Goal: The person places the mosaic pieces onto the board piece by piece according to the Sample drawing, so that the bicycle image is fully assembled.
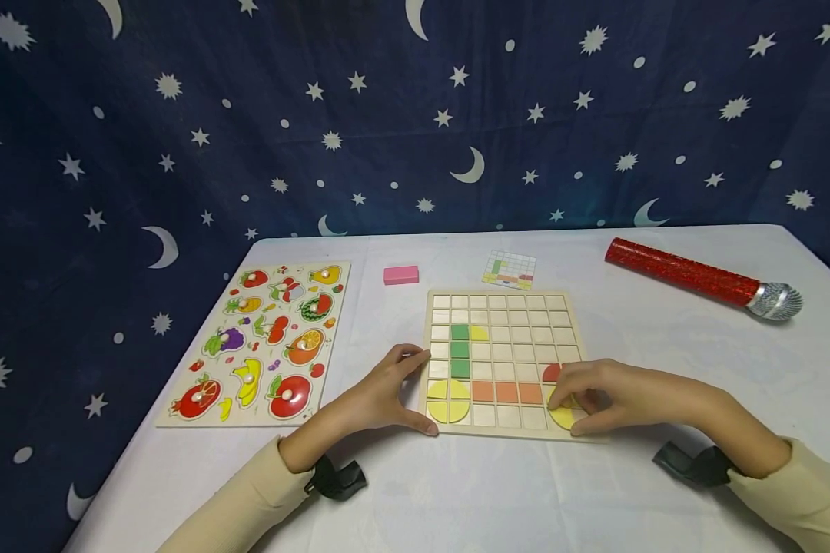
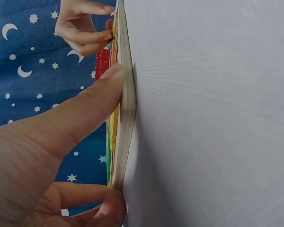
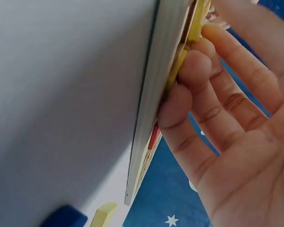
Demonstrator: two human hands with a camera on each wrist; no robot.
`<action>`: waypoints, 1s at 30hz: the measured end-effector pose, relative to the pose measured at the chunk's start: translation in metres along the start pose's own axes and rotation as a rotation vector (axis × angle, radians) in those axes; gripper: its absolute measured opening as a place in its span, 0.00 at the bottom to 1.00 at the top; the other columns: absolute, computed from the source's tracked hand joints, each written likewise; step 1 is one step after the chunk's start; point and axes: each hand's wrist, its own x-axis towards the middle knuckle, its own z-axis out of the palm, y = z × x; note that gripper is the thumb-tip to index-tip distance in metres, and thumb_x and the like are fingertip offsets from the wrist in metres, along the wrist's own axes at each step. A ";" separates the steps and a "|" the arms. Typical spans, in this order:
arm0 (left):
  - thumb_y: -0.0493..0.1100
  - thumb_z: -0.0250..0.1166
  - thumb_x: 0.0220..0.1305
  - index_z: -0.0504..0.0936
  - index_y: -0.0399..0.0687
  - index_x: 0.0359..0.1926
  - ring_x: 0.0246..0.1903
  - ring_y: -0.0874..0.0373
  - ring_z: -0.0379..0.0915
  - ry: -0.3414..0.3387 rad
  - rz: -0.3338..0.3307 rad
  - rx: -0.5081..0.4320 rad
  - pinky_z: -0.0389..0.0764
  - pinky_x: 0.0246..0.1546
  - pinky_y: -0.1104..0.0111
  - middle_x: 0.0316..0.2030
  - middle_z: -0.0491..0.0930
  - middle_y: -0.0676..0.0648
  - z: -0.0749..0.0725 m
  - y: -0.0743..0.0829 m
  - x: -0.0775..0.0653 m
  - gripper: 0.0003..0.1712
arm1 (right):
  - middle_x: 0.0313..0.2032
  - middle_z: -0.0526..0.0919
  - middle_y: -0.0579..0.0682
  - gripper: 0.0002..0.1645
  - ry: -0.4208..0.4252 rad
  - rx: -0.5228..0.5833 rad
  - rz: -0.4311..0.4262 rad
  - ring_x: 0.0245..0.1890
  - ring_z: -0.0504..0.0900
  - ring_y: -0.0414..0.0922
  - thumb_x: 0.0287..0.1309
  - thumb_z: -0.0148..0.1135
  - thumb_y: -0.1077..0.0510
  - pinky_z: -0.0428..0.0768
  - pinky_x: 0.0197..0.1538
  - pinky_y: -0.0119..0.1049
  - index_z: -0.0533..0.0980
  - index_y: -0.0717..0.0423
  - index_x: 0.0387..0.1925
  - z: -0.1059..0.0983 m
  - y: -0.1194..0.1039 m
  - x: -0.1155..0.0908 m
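Observation:
A wooden grid board point(image 1: 496, 422) lies on the white table with coloured tiles in its squares. My left hand point(image 1: 387, 395) holds its near-left corner, thumb on the front edge and fingertips on the left edge. At the near-right corner, my right hand point(image 1: 615, 395) pinches a yellow quarter-circle tile point(image 1: 563, 418) between thumb and fingers, low over the board. A red quarter-circle tile point(image 1: 550, 373) shows beside those fingers. Green square tiles point(image 1: 459, 349), orange square tiles point(image 1: 506, 392) and a yellow circle of quarter tiles point(image 1: 448, 402) occupy other squares. Fingers partly hide the near-right squares.
A fruit puzzle board point(image 1: 277, 303) lies at the left. Behind the grid board are a pink block point(image 1: 401, 275) and a small pattern card point(image 1: 509, 269). A red glittery microphone point(image 1: 698, 278) lies back right. A starry dark-blue cloth point(image 1: 387, 115) hangs behind the table.

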 end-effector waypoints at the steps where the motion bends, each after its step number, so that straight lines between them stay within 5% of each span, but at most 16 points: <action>1: 0.46 0.84 0.37 0.62 0.30 0.69 0.61 0.48 0.64 0.000 0.000 -0.002 0.65 0.64 0.54 0.65 0.60 0.38 0.000 0.000 0.000 0.61 | 0.36 0.77 0.38 0.17 0.001 -0.005 -0.005 0.30 0.73 0.34 0.55 0.71 0.49 0.73 0.32 0.27 0.83 0.46 0.47 0.000 0.000 0.000; 8: 0.46 0.84 0.37 0.62 0.29 0.69 0.61 0.49 0.63 0.001 0.000 0.002 0.65 0.64 0.54 0.64 0.60 0.38 0.000 0.000 0.000 0.61 | 0.34 0.76 0.36 0.13 0.002 -0.023 -0.003 0.30 0.73 0.33 0.56 0.70 0.55 0.74 0.31 0.26 0.83 0.46 0.45 0.000 -0.001 0.000; 13: 0.46 0.84 0.37 0.62 0.30 0.69 0.60 0.49 0.64 0.001 0.000 0.003 0.65 0.64 0.54 0.64 0.61 0.37 0.000 0.000 0.000 0.61 | 0.32 0.76 0.36 0.14 -0.005 -0.002 0.049 0.30 0.73 0.34 0.55 0.71 0.51 0.73 0.31 0.28 0.83 0.44 0.44 0.000 -0.002 0.001; 22: 0.47 0.84 0.37 0.61 0.30 0.70 0.61 0.49 0.64 -0.003 -0.005 0.006 0.66 0.64 0.54 0.65 0.60 0.38 0.000 0.000 0.000 0.61 | 0.33 0.75 0.34 0.09 0.053 -0.054 -0.090 0.31 0.73 0.32 0.59 0.68 0.53 0.74 0.31 0.27 0.82 0.44 0.43 -0.005 0.003 -0.002; 30: 0.47 0.84 0.37 0.61 0.30 0.70 0.61 0.48 0.63 -0.005 -0.017 0.001 0.65 0.64 0.54 0.65 0.60 0.38 0.000 0.000 0.001 0.61 | 0.32 0.76 0.35 0.15 0.113 -0.057 -0.069 0.31 0.74 0.34 0.58 0.69 0.56 0.74 0.30 0.30 0.82 0.49 0.48 -0.016 0.006 -0.008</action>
